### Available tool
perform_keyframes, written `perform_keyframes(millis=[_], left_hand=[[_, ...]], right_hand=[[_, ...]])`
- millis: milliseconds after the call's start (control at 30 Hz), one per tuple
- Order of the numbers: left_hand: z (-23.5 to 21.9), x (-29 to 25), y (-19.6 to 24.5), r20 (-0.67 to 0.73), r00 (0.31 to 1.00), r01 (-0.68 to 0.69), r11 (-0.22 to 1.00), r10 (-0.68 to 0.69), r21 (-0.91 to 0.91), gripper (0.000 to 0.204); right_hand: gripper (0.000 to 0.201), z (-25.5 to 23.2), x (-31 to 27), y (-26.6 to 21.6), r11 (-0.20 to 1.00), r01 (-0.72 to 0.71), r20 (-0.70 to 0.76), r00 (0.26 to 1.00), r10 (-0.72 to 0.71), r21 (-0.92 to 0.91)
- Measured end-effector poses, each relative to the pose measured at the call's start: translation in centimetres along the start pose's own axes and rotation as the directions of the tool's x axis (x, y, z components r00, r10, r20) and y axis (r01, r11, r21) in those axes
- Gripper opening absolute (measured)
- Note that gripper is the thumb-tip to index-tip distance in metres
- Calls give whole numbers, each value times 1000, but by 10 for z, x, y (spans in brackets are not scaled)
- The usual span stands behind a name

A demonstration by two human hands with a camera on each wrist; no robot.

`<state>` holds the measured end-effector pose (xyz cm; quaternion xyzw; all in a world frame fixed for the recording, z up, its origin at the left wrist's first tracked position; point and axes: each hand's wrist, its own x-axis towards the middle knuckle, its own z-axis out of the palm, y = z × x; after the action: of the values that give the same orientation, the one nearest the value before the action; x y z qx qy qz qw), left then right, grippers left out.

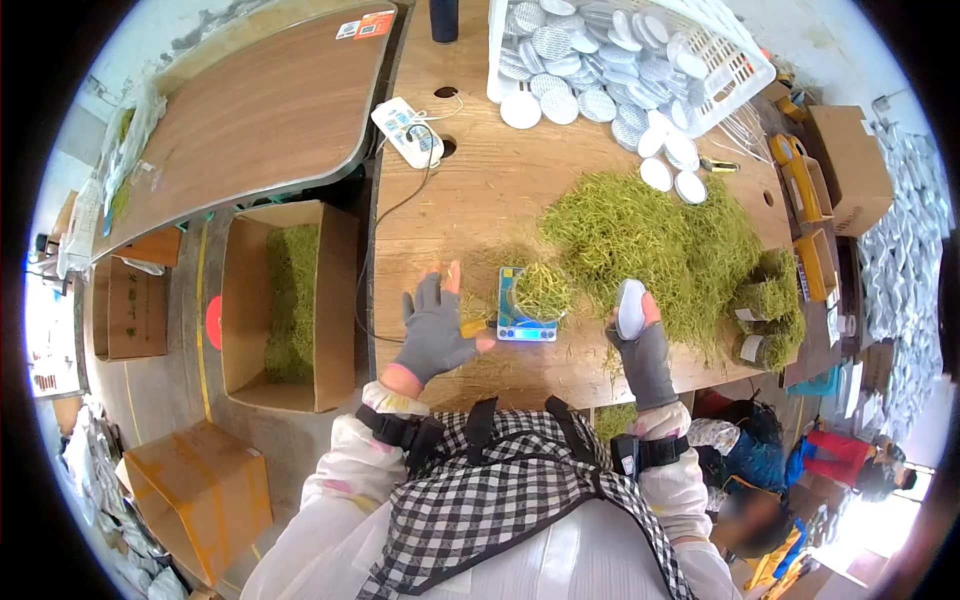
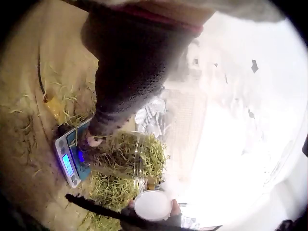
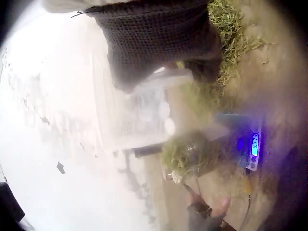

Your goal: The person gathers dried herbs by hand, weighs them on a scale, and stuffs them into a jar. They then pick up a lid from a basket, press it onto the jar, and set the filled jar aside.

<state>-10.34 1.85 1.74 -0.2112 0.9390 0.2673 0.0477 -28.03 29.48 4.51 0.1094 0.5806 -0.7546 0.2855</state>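
Your right hand (image 1: 640,335) grips a white lid (image 1: 631,308); your left hand (image 1: 435,325), fingers spread, sits beside the scale (image 1: 527,318) with its grass-filled tub (image 1: 541,290) between them.

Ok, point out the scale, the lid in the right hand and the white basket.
scale (image 1: 527,327), head view, on its blue front edge by the display.
lid (image 1: 631,308), head view, middle of its white face.
white basket (image 1: 742,70), head view, on its right-hand mesh wall.
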Motion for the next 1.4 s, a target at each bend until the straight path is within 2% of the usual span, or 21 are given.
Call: perform_keyframes(millis=[67, 133, 233, 333, 433, 567, 667, 767, 867, 933, 967, 1033, 1067, 1133, 1167, 1233, 1267, 1333, 1367, 1400], left_hand=[[-1, 4, 3, -9, 999, -49, 999, 49, -9, 135], [0, 11, 11, -115, 975, -204, 971, 191, -121, 136], [8, 23, 23, -129, 966, -240, 963, 224, -126, 136], [9, 37, 27, -107, 954, -294, 944, 280, -152, 133], [8, 45, 28, -74, 933, -361, 911, 353, -200, 129], [3, 53, 31, -3, 933, -341, 878, 361, -336, 126], [-1, 54, 37, -25, 922, -373, 871, 385, -320, 120], [-2, 51, 42, -55, 915, -383, 820, 399, -425, 116], [4, 50, 41, -77, 920, -377, 816, 384, -438, 110], [12, 54, 37, -129, 885, -456, 776, 447, -436, 103], [11, 53, 37, -131, 887, -452, 777, 443, -438, 103], [10, 48, 39, -146, 872, -485, 786, 466, -384, 103], [7, 45, 41, -149, 874, -483, 787, 463, -385, 103], [3, 39, 46, -142, 932, -356, 770, 333, -530, 108], [5, 38, 47, -143, 933, -355, 769, 331, -531, 108], [8, 37, 46, -271, 913, -408, 639, 306, -652, 110], [12, 37, 44, -272, 913, -406, 639, 303, -654, 110], [22, 37, 41, -237, 940, -341, 692, 245, -637, 112], [26, 39, 39, -238, 940, -340, 690, 243, -639, 112], [31, 40, 37, -183, 950, -311, 748, 251, -586, 106]], right_hand=[[45, 2, -2, -2, 1000, -21, -25, 999, 22, 16], [45, 5, -6, -3, 999, -43, -49, 998, 44, 31], [46, 17, -10, -4, 999, -50, -56, 997, 50, 11], [49, 19, -5, 1, 999, -51, -4, 999, 51, -15], [56, 23, -1, 8, 989, -55, 24, 998, 58, -135], [55, 40, -5, 7, 973, 1, 98, 995, 22, -232], [55, 47, 0, 8, 965, -29, 89, 995, 54, -260], [53, 54, 2, 9, 959, -3, 106, 994, 34, -283], [55, 70, -4, 4, 919, 33, 128, 992, 19, -393], [51, 82, -7, 3, 900, 139, 144, 986, -87, -412], [51, 84, -5, 5, 899, 138, 147, 986, -84, -415], [57, 85, 0, 12, 675, 287, 174, 957, -231, -680], [57, 85, 1, 12, 673, 288, 177, 957, -230, -681], [59, 85, 3, 12, 557, 348, 221, 933, -283, -754], [59, 85, 5, 14, 556, 348, 223, 933, -282, -755], [64, 84, 10, 20, 483, 461, 272, 870, -412, -744], [64, 88, 6, 16, 482, 461, 273, 870, -410, -745], [69, 96, -4, 9, 208, 587, 438, 757, -485, -782], [75, 99, -4, 10, 110, 609, 480, 712, -513, -785], [75, 102, -5, 10, 108, 609, 482, 713, -510, -786]])
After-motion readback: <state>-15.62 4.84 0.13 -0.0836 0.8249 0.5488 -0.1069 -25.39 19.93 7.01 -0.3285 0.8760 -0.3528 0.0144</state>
